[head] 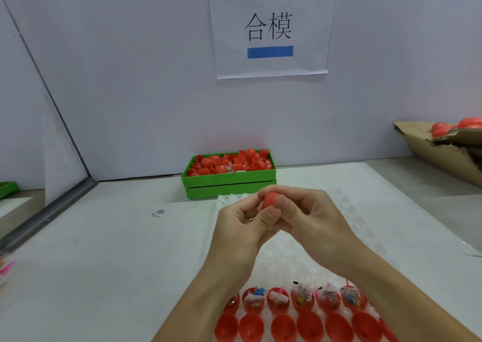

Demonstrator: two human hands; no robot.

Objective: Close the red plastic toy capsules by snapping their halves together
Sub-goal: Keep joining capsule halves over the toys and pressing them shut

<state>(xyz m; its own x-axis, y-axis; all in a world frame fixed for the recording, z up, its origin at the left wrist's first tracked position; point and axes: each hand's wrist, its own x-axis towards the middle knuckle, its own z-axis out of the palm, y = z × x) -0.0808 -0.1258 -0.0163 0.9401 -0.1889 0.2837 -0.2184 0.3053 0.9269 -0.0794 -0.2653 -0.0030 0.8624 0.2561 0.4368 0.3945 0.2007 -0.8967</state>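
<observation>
The red capsule (269, 201), held above the worktop's (104, 250) middle with the fingers of the left hand (241, 226) and right hand (307, 216) clamped around it, looks light, stiff and slippery, best squeezed at its two domed ends.

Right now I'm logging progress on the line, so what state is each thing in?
Red plastic capsule: gripped between both hands, seam hidden.
Left hand: curled round the capsule.
Right hand: curled round the capsule.
Filled red capsule halves: open, toys inside.
Nearest row of red capsules: closed.
Green plastic bin: full of loose red halves.
</observation>
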